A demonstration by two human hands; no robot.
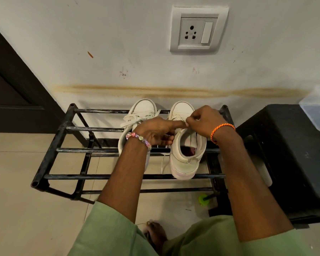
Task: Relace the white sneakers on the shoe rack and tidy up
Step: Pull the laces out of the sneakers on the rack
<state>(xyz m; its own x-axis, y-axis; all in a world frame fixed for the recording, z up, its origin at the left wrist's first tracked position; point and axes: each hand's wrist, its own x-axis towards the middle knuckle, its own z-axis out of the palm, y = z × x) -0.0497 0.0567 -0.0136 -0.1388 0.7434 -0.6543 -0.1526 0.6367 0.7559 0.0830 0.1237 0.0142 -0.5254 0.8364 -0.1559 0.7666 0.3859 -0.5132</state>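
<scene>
Against a stained white wall with a socket plate [199, 30], a black metal shoe rack [63, 150] carries two white sneakers side by side on its top bars, toes to the wall. Over the right sneaker [186, 145], the right hand [203, 121] has its grip closed in a pinch on a lace [181, 119] near the tongue. The left hand [156, 131] stretches its forefinger to that pinch, its other fingers curled beside the shoe's collar, partly covering the left sneaker [140, 115].
</scene>
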